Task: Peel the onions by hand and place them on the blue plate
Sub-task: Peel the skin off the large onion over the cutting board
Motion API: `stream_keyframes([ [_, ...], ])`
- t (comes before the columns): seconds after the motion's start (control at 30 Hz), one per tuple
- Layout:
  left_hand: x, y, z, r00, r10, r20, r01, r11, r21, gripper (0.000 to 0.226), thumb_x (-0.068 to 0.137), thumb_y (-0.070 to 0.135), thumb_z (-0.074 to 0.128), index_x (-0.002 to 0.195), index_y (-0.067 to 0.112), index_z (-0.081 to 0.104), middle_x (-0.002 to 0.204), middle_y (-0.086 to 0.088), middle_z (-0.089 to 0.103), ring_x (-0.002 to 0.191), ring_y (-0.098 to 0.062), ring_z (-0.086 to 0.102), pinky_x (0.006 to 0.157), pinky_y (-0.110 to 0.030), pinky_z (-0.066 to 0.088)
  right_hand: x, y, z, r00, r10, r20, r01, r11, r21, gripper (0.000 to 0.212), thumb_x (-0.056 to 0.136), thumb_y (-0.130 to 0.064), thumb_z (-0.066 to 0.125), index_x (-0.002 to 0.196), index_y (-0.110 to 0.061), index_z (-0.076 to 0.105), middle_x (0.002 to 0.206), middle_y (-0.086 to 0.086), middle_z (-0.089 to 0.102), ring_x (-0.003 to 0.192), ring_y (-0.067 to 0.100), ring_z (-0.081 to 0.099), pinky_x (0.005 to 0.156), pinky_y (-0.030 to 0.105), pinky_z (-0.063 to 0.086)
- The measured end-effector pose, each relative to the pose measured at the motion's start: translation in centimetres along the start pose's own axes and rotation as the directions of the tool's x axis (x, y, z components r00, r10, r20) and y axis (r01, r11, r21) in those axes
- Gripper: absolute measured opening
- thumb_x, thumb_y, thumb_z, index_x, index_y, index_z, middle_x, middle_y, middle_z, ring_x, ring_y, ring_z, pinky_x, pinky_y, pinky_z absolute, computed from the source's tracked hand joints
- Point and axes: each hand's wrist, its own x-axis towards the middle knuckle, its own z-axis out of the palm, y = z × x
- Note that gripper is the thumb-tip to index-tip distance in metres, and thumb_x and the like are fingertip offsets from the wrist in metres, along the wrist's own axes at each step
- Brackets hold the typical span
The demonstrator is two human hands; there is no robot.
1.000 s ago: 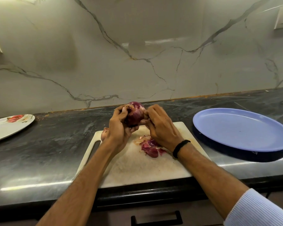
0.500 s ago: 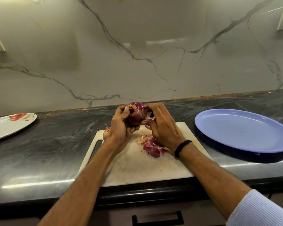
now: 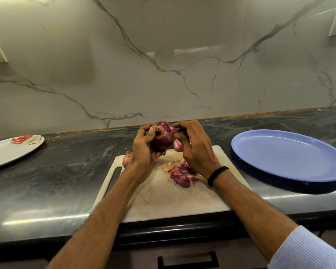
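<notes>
A red onion (image 3: 164, 135) is held above the far edge of the white cutting board (image 3: 163, 197). My left hand (image 3: 143, 152) grips it from the left, fingers curled round its root end. My right hand (image 3: 194, 148) pinches a flap of pink skin at the onion's right side. A heap of purple peels (image 3: 181, 174) lies on the board under my right wrist. A second onion (image 3: 126, 159) peeks out behind my left wrist, mostly hidden. The blue plate (image 3: 287, 154) sits to the right of the board with nothing on it.
A white plate with red flower print (image 3: 12, 150) rests at the far left of the dark stone counter (image 3: 66, 171). The marble wall rises right behind. A drawer handle (image 3: 186, 259) shows below the counter's front edge.
My right hand's fingers have shifted up along the onion's right side and pulled a flap of skin loose. The onion has turned slightly in my left hand.
</notes>
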Motion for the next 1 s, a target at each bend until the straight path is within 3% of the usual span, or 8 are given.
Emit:
stream_keyframes([
  [0.07, -0.01, -0.02, -0.02, 1.0, 0.0, 0.012, 0.0, 1.0, 0.003, 0.031, 0.107, 0.027, 0.042, 0.131, 0.01, 0.051, 0.126, -0.023, 0.057, 0.082, -0.029, 0.065, 0.05, -0.027, 0.049, 0.01, -0.17, -0.09, 1.0, -0.003, 0.023, 0.003, 1.0, 0.02, 0.023, 0.095, -0.014, 0.061, 0.115, -0.002, 0.059, 0.109, 0.011, 0.056, 0.097, 0.003, 0.048, 0.084, 0.007, 0.042],
  [0.17, 0.04, 0.08, -0.09, 1.0, -0.01, 0.012, 0.01, 1.0, -0.013, 0.033, 0.107, 0.029, 0.041, 0.131, 0.009, 0.051, 0.125, -0.03, 0.057, 0.061, -0.021, 0.061, 0.043, -0.026, 0.045, -0.05, -0.47, -0.15, 0.997, -0.017, 0.076, 0.015, 1.0, 0.02, 0.041, 0.087, -0.029, 0.074, 0.116, -0.004, 0.058, 0.111, 0.009, 0.053, 0.098, 0.007, 0.048, 0.083, 0.007, 0.041],
  [0.27, 0.04, 0.13, -0.12, 1.0, -0.02, 0.01, 0.02, 0.999, -0.031, 0.033, 0.107, 0.029, 0.042, 0.132, 0.01, 0.051, 0.131, -0.029, 0.056, 0.064, -0.02, 0.066, 0.04, -0.025, 0.044, -0.09, -0.36, 0.05, 0.994, -0.028, 0.103, 0.028, 1.0, -0.007, 0.055, 0.079, -0.033, 0.082, 0.118, -0.005, 0.057, 0.114, 0.008, 0.051, 0.101, 0.005, 0.045, 0.086, 0.003, 0.038],
  [0.47, -0.14, 0.03, 0.12, 1.0, -0.025, 0.013, 0.026, 0.999, -0.02, 0.034, 0.107, 0.027, 0.043, 0.135, 0.009, 0.048, 0.133, -0.031, 0.052, 0.055, -0.015, 0.062, 0.041, -0.022, 0.044, -0.19, -0.16, 0.0, 0.993, -0.079, 0.084, 0.084, 0.995, -0.06, 0.049, 0.082, -0.025, 0.08, 0.119, -0.004, 0.057, 0.113, 0.009, 0.054, 0.1, 0.01, 0.049, 0.086, 0.016, 0.046],
  [0.6, -0.12, -0.06, 0.17, 1.0, -0.02, 0.021, 0.02, 1.0, -0.02, 0.034, 0.107, 0.027, 0.042, 0.135, 0.007, 0.047, 0.132, -0.031, 0.052, 0.055, -0.016, 0.06, 0.041, -0.022, 0.043, -0.17, 0.1, 0.07, 0.99, -0.099, 0.101, 0.108, 0.991, -0.082, 0.044, 0.085, -0.018, 0.078, 0.119, -0.003, 0.055, 0.112, 0.008, 0.053, 0.098, 0.01, 0.048, 0.087, 0.015, 0.042],
  [0.7, -0.07, -0.17, 0.21, 1.0, -0.027, 0.011, 0.027, 0.998, -0.056, 0.034, 0.108, 0.027, 0.04, 0.134, 0.007, 0.047, 0.13, -0.028, 0.053, 0.069, -0.021, 0.064, 0.048, -0.024, 0.048, -0.2, 0.04, 0.02, 0.987, -0.139, 0.084, 0.146, 0.986, -0.083, 0.024, 0.087, -0.017, 0.075, 0.098, -0.003, 0.058, 0.101, 0.008, 0.053, 0.088, 0.011, 0.047, 0.078, 0.016, 0.042],
  [0.8, 0.13, -0.09, 0.13, 0.999, -0.036, 0.005, 0.036, 0.992, -0.121, 0.028, 0.108, 0.028, 0.039, 0.127, 0.011, 0.05, 0.136, -0.03, 0.052, 0.083, -0.027, 0.066, 0.056, -0.03, 0.052, -0.35, -0.24, 0.18, 0.985, -0.16, 0.062, 0.164, 0.984, -0.073, 0.021, 0.091, -0.016, 0.07, 0.085, -0.004, 0.054, 0.089, 0.005, 0.05, 0.076, 0.013, 0.043, 0.066, 0.02, 0.042],
  [1.0, 0.2, -0.1, -0.07, 0.999, -0.035, 0.006, 0.035, 0.998, -0.056, 0.032, 0.107, 0.029, 0.041, 0.13, 0.01, 0.05, 0.131, -0.03, 0.053, 0.066, -0.022, 0.063, 0.047, -0.025, 0.046, -0.25, -0.27, 0.1, 0.996, -0.072, 0.051, 0.073, 0.997, -0.024, 0.038, 0.086, -0.024, 0.075, 0.111, -0.003, 0.056, 0.107, 0.008, 0.054, 0.095, 0.008, 0.048, 0.083, 0.011, 0.043],
])
